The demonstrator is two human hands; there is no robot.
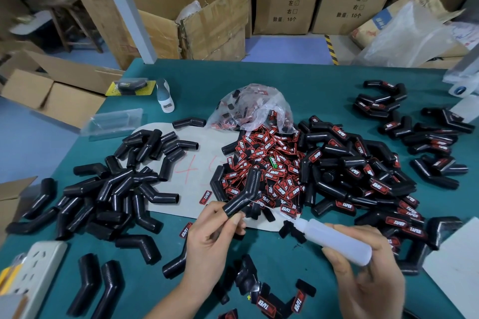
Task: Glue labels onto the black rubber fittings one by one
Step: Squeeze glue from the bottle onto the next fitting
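My right hand (363, 274) is lowest in view, fingers curled round the body of a translucent glue bottle (334, 239) that lies tilted, its thin nozzle pointing up-left. The nozzle tip meets the bent black fitting (243, 194) that I hold up in my left hand (215, 238); the fitting's lower end is slipped over one fingertip like a cap, my thumb beside it, the remaining fingers loosely folded. Behind the fitting lies the heap of red-and-black labels (261, 166), spilling from a clear plastic bag (248, 109) on the green table (311, 75). Bare fittings (124, 189) are piled to the left, labelled fittings (363, 176) to the right.
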